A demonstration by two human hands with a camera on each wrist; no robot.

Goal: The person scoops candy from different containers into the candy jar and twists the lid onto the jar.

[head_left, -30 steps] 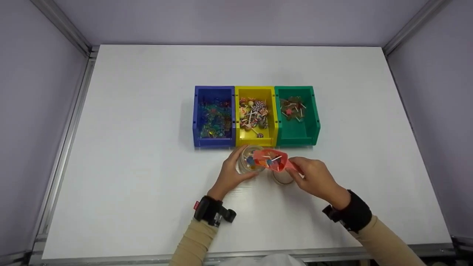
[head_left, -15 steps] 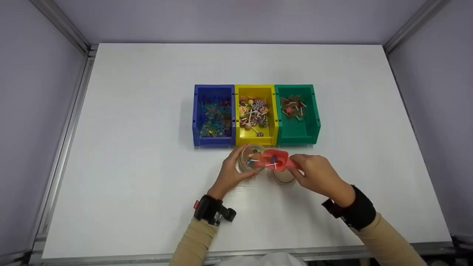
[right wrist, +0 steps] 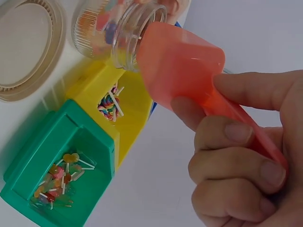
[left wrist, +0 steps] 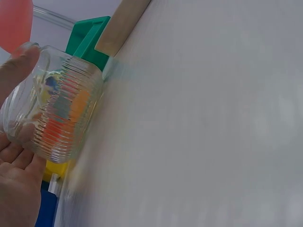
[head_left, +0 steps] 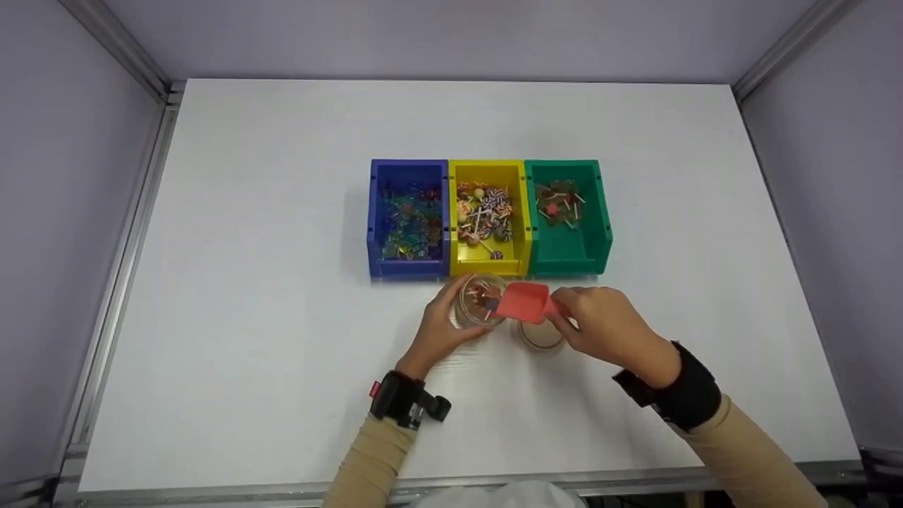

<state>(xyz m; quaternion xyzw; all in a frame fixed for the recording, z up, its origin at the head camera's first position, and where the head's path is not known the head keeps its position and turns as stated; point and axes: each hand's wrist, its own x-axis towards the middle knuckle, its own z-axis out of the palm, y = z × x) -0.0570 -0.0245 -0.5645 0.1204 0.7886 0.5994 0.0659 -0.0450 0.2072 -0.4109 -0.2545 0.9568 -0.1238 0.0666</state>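
Observation:
The left hand [head_left: 439,331] grips a ribbed clear glass jar [left wrist: 61,109], fingers and thumb round its sides; coloured candies and white sticks show inside. In the right wrist view the right hand [right wrist: 241,175] holds a red scoop [right wrist: 182,61] by its handle, its lip at the jar's mouth [right wrist: 137,35]. No candy shows in the scoop. Below the scoop in the head view, a round lid [head_left: 542,336] lies on the table, partly covered by it.
Three joined bins stand behind the hands: a blue bin [head_left: 409,268] with translucent pieces, a yellow bin [head_left: 494,268] with striped lollipops, and a green bin [head_left: 568,268] with clear lollipops. Walls [head_left: 451,39] rise round the white table [head_left: 254,353].
The lollipops in the scoop have slid into the jar, and the scoop has tipped further. The right hand has risen and turned a little; the left hand stays round the jar.

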